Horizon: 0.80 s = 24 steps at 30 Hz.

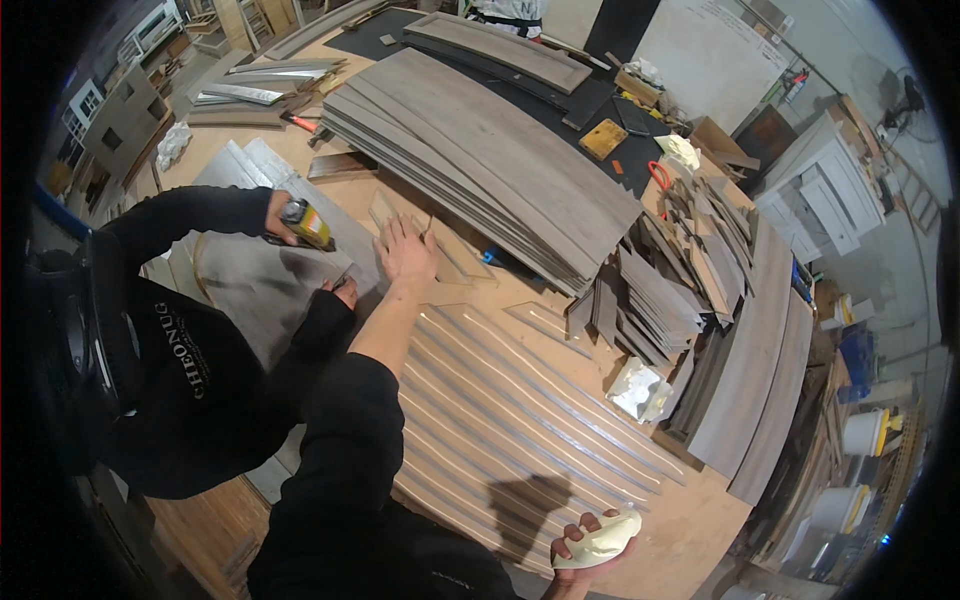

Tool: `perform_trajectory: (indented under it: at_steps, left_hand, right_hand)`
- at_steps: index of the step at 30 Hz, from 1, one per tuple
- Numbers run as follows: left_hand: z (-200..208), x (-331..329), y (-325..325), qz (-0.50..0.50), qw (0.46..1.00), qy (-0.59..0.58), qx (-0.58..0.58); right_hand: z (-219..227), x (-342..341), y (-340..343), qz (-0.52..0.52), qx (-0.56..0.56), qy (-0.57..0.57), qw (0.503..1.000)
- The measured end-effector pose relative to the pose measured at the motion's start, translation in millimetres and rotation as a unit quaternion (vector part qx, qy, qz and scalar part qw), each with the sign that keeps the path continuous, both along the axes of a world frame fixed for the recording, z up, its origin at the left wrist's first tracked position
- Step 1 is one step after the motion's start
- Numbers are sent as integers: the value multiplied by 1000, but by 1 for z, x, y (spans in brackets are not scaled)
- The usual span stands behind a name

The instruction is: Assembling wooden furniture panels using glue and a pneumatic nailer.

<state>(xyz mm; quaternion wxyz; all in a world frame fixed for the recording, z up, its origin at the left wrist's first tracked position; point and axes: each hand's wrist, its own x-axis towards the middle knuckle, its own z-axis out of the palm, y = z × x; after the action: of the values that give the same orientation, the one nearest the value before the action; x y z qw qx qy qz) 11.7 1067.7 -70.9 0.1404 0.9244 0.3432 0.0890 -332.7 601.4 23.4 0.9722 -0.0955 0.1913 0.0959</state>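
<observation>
My left hand (408,252) reaches far forward with its fingers spread over some thin wood pieces (458,255) on the table. My right hand (578,562), low at the right, is closed around a soft pale-yellow squeeze bag (605,541), whose contents are hidden. Between my arms lies a row of several thin grey-brown wood strips (480,400), with long pale beads along them. Close on the left, a co-worker in a black top (190,380) holds a yellow-and-black hand tool (308,222) over a grey wooden panel (250,275).
A large stack of grey boards (480,150) fills the table's far middle. Loose offcuts (660,290) are piled at the right, near a white container (640,390) and long boards (755,350). Red-handled scissors (658,176) lie beyond. White buckets (865,432) stand at the far right.
</observation>
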Motion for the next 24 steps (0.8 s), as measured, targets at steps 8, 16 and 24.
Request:
perform_trajectory:
  at_steps: [8,16,24]
  left_hand:
    - [-3,-6,21,-10,995,101,6]
    - [6,-4,-12,-89,992,68,63]
    - [-10,8,-11,-206,974,72,56]
  right_hand:
    - [-7,-7,-7,-14,-8,20,1000]
    - [7,6,8,-27,-26,34,999]
    - [7,0,11,-42,-22,30,998]
